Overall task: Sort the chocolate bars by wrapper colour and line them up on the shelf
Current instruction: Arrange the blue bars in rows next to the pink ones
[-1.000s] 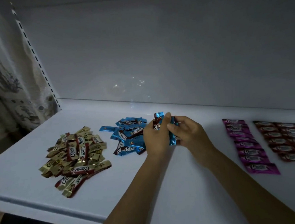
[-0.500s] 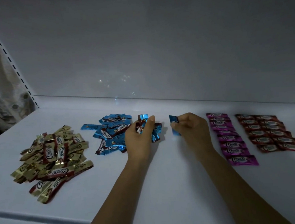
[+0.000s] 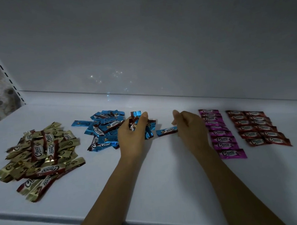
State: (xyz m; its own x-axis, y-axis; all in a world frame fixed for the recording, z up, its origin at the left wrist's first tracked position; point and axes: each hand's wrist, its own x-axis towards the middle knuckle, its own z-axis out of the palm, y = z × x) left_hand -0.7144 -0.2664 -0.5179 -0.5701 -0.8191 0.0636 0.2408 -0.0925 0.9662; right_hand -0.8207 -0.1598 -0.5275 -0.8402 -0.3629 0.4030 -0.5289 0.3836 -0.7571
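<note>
left hand [image 3: 132, 138] grip clamped on blue chocolate bars [image 3: 136, 114] | right hand [image 3: 189, 127] grip unclear, at lone blue bar [image 3: 166, 131] on shelf [image 3: 167, 182]

Dim, bluish light throughout. Small glints speckle the back panel [image 3: 105, 76] above the shelf [image 3: 167, 182], whose front edge bows from wide-angle distortion. Shadows are soft.

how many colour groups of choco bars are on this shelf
4: gold pile far left, blue pile beside the left hand holding blue bars, magenta column right of the right hand, red block far right. More may lie past the right edge.
</note>
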